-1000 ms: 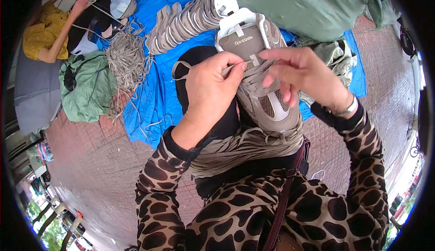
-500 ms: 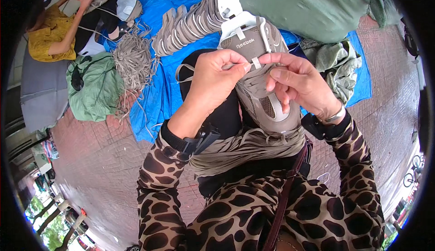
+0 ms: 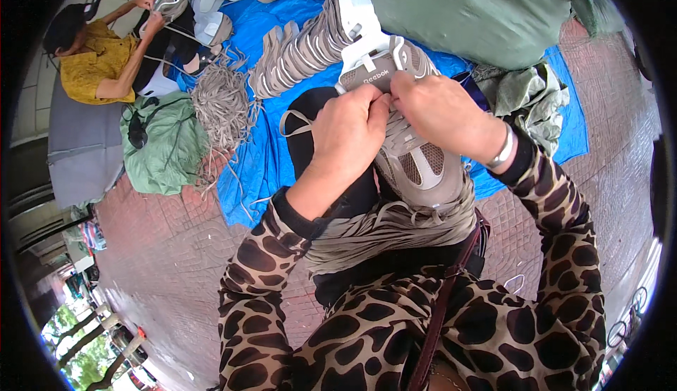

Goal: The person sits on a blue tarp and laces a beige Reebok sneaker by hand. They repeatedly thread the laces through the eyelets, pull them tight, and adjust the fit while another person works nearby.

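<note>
A grey-beige sneaker [image 3: 423, 172] rests on my lap, toe toward me, its white-lined opening pointing away. My left hand [image 3: 349, 133] is closed in a pinch on a shoelace [image 3: 296, 117], which loops out left of the wrist. Its fingertips meet those of my right hand [image 3: 444, 112] at the base of the tongue [image 3: 374, 74]. The right hand is closed too, fingers curled under; what it pinches there is hidden behind its knuckles. A thick bundle of beige laces [image 3: 388, 232] lies across my lap, below the toe.
A row of stacked shoe uppers [image 3: 300, 56] lies on a blue tarp [image 3: 271, 141] ahead. Left of it are a lace heap [image 3: 222, 102] and a green bag [image 3: 162, 148]. A person in yellow [image 3: 99, 74] handles another shoe. A large green sack [image 3: 472, 10] stands far right.
My right hand has moved in from open, spread fingers to a closed pinch beside the left. Both hands now cover the tongue's base. The other person's head and hands have shifted into fuller view.
</note>
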Motion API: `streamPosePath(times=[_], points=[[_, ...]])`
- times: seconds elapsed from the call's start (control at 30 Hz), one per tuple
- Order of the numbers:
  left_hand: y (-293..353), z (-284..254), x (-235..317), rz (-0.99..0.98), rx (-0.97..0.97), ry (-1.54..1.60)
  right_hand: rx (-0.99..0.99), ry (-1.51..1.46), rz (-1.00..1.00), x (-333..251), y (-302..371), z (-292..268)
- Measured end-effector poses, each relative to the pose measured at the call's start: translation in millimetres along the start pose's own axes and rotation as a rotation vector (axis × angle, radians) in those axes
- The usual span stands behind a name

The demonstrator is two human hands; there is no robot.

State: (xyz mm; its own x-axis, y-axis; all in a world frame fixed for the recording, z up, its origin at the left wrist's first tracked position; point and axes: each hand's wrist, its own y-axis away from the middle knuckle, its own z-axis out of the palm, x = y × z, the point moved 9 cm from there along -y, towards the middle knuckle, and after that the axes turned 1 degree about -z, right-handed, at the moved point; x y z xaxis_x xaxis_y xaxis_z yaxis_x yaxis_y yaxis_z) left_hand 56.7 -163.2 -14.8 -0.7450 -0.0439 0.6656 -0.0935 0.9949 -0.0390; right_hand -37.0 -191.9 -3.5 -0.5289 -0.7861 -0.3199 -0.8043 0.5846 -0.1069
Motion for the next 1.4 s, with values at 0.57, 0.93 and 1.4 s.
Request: streamPosePath(times=[0.57, 0.93, 1.4], points=[[-86, 27, 4, 0.449, -0.132, -0.130, 1.698, -2.124, 0.068, 434, 475, -61], [-48, -42, 52, 0.803, -0.061, -0.485, 0.690, -0.874, 1.175, 304, 349, 28], [24, -124, 9, 0.442, -0.380, -0.515, -0.081, -0.763, -0.189, 11, -23, -48]])
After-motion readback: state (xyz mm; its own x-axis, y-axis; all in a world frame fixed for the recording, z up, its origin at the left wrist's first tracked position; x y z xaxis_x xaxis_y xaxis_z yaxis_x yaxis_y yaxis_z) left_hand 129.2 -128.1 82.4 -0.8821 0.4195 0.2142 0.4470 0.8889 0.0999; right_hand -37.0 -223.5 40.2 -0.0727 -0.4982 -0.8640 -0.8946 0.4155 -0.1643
